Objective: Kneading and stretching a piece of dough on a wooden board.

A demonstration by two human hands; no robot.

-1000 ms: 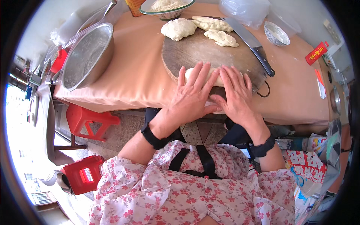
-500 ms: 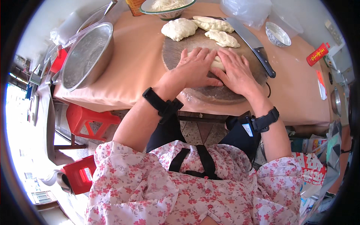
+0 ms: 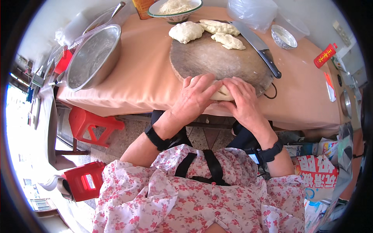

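Observation:
A piece of pale dough lies at the near edge of a round wooden board, mostly covered by my fingers. My left hand curls over its left part, and my right hand wraps its right part, with the fingertips of both nearly meeting. Toward the far side of the board rest three more dough pieces: a rounded lump, a long one and a smaller one. A cleaver with a black handle lies along the board's right side.
A large metal basin stands at the left of the cloth-covered table. Behind the board is a bowl of pale shreds. A small patterned bowl and a red container are at right. Red stools stand below left.
Both hands have drawn the dough toward me, from the middle of the board to its near edge. The other dough pieces and the cleaver stay where they were on the board.

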